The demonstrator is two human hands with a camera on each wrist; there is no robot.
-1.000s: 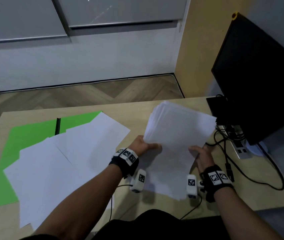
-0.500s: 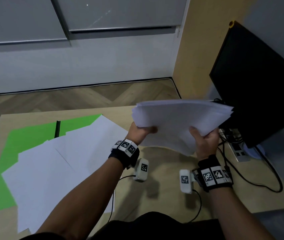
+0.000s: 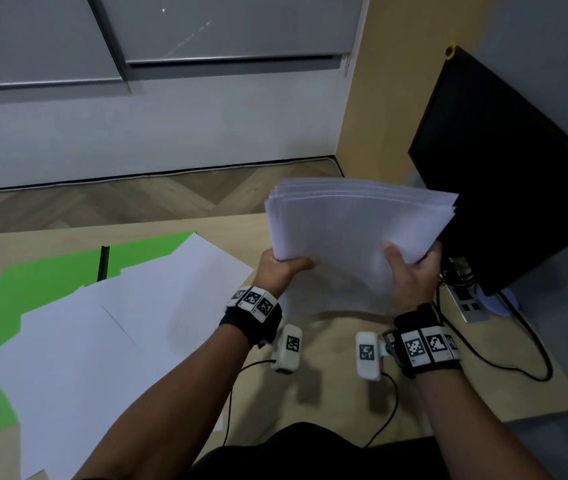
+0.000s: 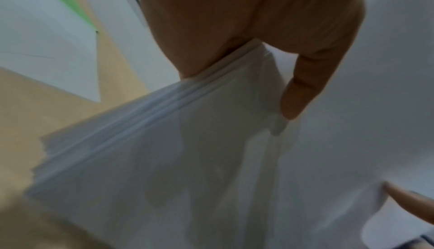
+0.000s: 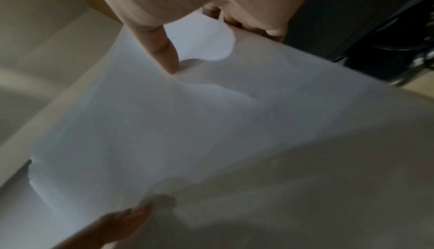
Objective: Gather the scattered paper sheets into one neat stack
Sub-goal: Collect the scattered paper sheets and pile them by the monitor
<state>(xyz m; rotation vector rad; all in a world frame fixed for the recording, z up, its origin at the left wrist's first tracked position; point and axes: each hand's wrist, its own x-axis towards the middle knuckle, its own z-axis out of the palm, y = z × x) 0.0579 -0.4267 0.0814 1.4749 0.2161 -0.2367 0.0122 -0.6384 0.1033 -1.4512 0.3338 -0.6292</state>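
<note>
We hold the paper stack [image 3: 355, 233] up over the table [image 3: 345, 375]. Our left hand [image 3: 281, 268] grips its left edge and our right hand [image 3: 410, 271] grips its right edge, thumbs on top, fingers under. More loose sheets [image 3: 109, 327] lie far left.

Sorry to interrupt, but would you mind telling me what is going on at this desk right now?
A person is gathering loose paper. Their left hand and right hand both grip a bundle of white sheets, held up above the desk beside a black monitor. The bundle's edges are not yet flush. Several loose white sheets lie spread on the desk to the left, overlapping a green sheet, so the single stack is not finished.
</note>
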